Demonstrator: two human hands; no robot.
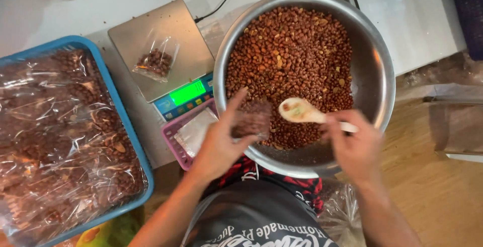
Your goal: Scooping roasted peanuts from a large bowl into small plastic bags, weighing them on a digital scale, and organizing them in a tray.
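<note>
Scooping roasted peanuts (292, 50) into a small bag (250, 120).
Left hand (217, 145) pinches the bag, seemingly part-filled; right hand (354, 146) grips the wooden spoon (302, 111), which must tip carefully.

bare forearms, grey apron (261, 217), red-black patterned shirt (297, 184)

- A white tabletop (100, 10) fills the upper left of the frame, evenly lit.
- A wooden floor (432, 186) covers the lower right.
- A white panel (407, 15) sits upper right, glossy with reflected light.
</note>
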